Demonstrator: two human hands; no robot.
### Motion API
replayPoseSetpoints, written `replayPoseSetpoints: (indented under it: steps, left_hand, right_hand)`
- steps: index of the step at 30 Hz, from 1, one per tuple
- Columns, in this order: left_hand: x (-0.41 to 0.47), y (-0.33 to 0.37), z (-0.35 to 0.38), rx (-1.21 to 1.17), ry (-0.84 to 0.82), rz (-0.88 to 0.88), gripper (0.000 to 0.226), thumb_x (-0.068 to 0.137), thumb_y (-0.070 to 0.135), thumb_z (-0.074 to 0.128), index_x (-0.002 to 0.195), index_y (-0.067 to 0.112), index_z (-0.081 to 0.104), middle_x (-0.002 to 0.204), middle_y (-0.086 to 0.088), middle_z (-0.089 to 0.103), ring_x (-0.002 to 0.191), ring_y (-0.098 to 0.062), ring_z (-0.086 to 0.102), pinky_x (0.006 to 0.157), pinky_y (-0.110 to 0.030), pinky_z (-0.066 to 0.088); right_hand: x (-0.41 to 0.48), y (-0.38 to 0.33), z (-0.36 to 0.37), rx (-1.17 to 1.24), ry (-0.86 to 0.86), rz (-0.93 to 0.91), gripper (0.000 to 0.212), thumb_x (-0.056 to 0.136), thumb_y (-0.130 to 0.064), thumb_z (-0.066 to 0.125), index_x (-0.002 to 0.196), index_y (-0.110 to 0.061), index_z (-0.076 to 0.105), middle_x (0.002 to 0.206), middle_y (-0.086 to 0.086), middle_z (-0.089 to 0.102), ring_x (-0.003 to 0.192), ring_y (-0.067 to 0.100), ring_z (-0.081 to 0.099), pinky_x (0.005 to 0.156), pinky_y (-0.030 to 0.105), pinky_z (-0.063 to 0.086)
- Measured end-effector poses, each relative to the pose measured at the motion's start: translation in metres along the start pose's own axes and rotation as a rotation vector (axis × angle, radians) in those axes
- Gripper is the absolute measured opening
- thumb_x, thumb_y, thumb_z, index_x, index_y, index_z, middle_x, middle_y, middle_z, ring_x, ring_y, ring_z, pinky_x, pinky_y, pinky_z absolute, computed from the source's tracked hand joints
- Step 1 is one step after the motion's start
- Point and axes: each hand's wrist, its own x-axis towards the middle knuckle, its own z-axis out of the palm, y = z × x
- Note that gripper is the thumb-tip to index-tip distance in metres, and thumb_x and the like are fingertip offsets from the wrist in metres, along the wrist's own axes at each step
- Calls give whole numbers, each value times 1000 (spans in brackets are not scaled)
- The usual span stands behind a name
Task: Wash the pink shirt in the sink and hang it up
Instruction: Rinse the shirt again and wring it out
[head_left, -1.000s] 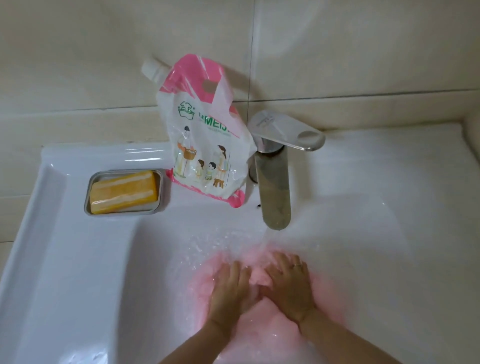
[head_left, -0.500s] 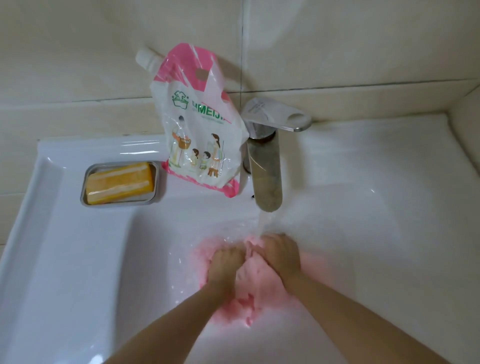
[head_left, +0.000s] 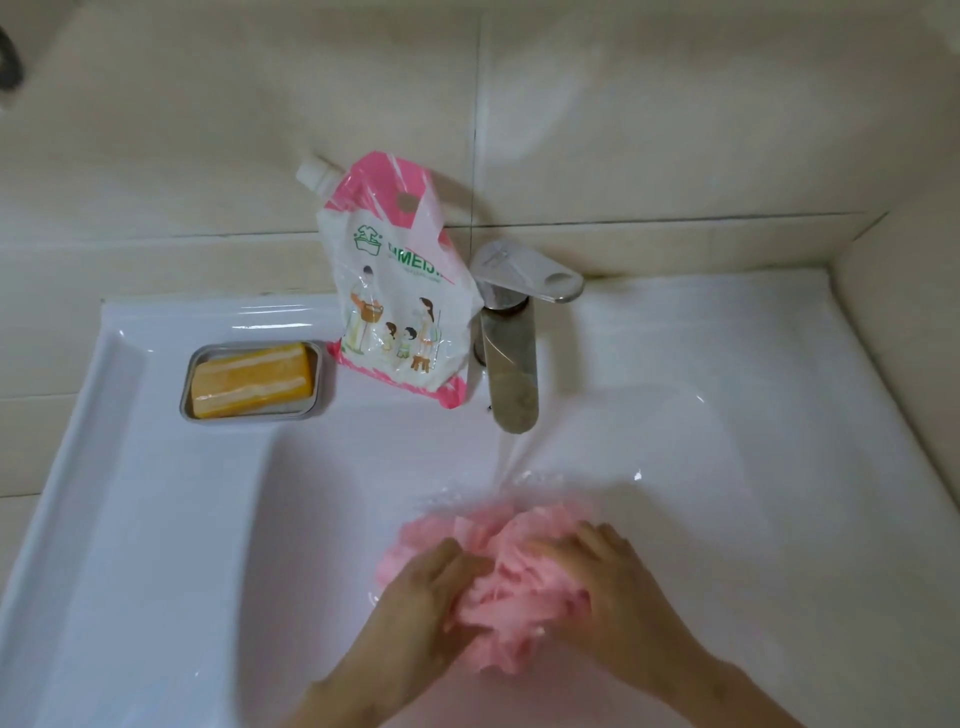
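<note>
1. I see the pink shirt (head_left: 511, 582) down in the white sink (head_left: 156, 519); it is all bunched up into a wet lump, a little way in front of the tap (head_left: 511, 364).
2. My left hand (head_left: 431, 608) is on the left side of the lump; its fingers (head_left: 462, 564) are bent and curl into the cloth — they grip the left part of the shirt.
3. My right hand (head_left: 618, 597) is on the right side of the lump; its fingers (head_left: 566, 551) lie over the top of the cloth, bent and pressed on it; the thumb pokes out from under the pink folds lower down, so this hand has hold of the shirt too.
4. The shirt sits between the two hands and touches both; pink cloth sticks out past the fingertips toward the tap, and some hangs out below the hands.
5. Water (head_left: 511, 452) runs from the tap and lands at the far edge of the shirt — it splashes there.
6. On the ledge behind the bowl a yellow soap bar (head_left: 252, 382) lies in a metal dish (head_left: 189, 374); a pink and white soap bag (head_left: 397, 301) stands just beside it, leaning on the tiled wall (head_left: 675, 130), close to the tap.
</note>
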Motion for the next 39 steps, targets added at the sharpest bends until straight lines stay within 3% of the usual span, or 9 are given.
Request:
replayPoseSetpoints:
  steps: [7, 10, 12, 14, 18, 22, 26, 30, 39]
  left_hand:
    - [-23, -28, 37, 289, -239, 122, 27, 68, 50, 49, 90, 50, 63, 102, 25, 56, 109, -8, 63, 62, -12, 53]
    - [-11, -30, 47, 296, -285, 35, 29, 52, 57, 61, 80, 50, 67, 96, 26, 47, 93, 2, 58, 55, -5, 43]
    - [-5, -28, 44, 333, -322, -12, 38, 47, 60, 66, 83, 48, 70, 98, 24, 55, 94, 4, 53, 64, -6, 44]
    - [0, -27, 32, 304, -319, -67, 25, 77, 51, 60, 99, 43, 67, 113, 18, 57, 107, -2, 54, 84, -17, 48]
    - [2, -30, 9, 107, 170, -430, 35, 86, 43, 37, 105, 32, 64, 105, 15, 65, 89, -10, 65, 75, -30, 55]
    - [5, -33, 6, 161, 298, -572, 22, 89, 18, 58, 111, 16, 64, 117, -2, 55, 104, -22, 58, 68, -35, 52]
    - [3, -32, 7, 176, 271, -688, 30, 86, 15, 64, 115, 10, 63, 129, -10, 46, 120, -27, 47, 79, -39, 50]
    - [-6, -35, 6, 114, 305, -736, 30, 84, 11, 66, 114, 5, 63, 131, -16, 43, 124, -34, 43, 90, -42, 45]
    - [-25, -36, 5, 68, 343, -792, 27, 86, 13, 66, 112, 7, 62, 134, -14, 40, 124, -32, 44, 82, -40, 47]
  right_hand:
    - [-15, 1, 31, -178, -161, -97, 31, 59, -43, 44, 80, -48, 67, 78, -19, 54, 73, 4, 62, 57, 11, 47]
    - [11, -2, 46, -221, -260, -35, 21, 47, -42, 64, 67, -43, 69, 67, -17, 54, 58, 5, 60, 49, 11, 42]
    - [24, -6, 41, -228, -327, -35, 40, 37, -45, 81, 76, -41, 72, 74, -14, 60, 66, 8, 62, 54, 13, 43]
    - [31, -14, 15, -128, -369, 70, 36, 70, -38, 75, 105, -40, 69, 100, -6, 63, 90, 15, 61, 69, 20, 41]
    - [31, -11, -36, 186, 136, 309, 26, 89, -26, 62, 111, -40, 61, 105, -13, 62, 82, 5, 59, 79, 29, 51]
    - [52, -27, -108, 249, 660, 93, 47, 85, -11, 58, 128, -28, 56, 123, -2, 52, 97, 12, 59, 80, 27, 50]
    - [89, -41, -150, -85, 603, -56, 71, 78, 1, 59, 141, -27, 43, 145, 8, 31, 117, 28, 45, 98, 31, 39]
    - [100, -31, -147, -138, 517, -23, 77, 77, 8, 59, 141, -31, 42, 150, 10, 25, 119, 34, 44, 95, 43, 44]
    - [91, -27, -137, -113, 531, -74, 82, 78, 14, 58, 144, -30, 37, 146, 10, 31, 114, 25, 48, 88, 23, 36]
